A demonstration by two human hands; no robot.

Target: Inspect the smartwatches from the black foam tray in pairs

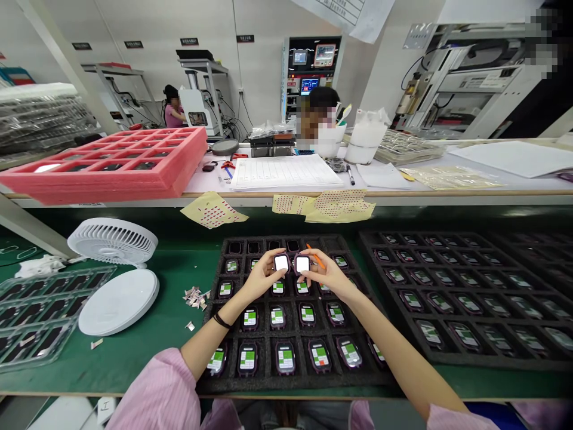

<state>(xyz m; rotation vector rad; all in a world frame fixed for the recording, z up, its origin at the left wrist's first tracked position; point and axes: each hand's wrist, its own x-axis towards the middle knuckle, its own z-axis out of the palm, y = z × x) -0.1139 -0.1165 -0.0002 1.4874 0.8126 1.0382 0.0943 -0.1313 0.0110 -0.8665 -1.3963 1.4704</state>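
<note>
My left hand [263, 273] is closed on a smartwatch body [281, 262] with a lit white screen. Close beside it, my right hand [326, 274] grips a second smartwatch body [302, 264], also glowing white. An orange stick-like tool [316, 255] shows at my right hand's fingers; part of it is hidden. Both hands are above a black foam tray [286, 330] whose compartments hold several watch bodies, many with green and white screens. The watch body [285, 357] in the front row lies face up. Dark-screened ones [253, 246] sit in the back row.
Another foam tray [441, 357] of watch bodies stands to the right. A white fan [119, 301], small loose scraps [196, 297] and a clear plastic tray [67, 352] are at left. Overhead, a shelf holds a pink foam tray [170, 173] and papers [286, 172]. Two people are beyond.
</note>
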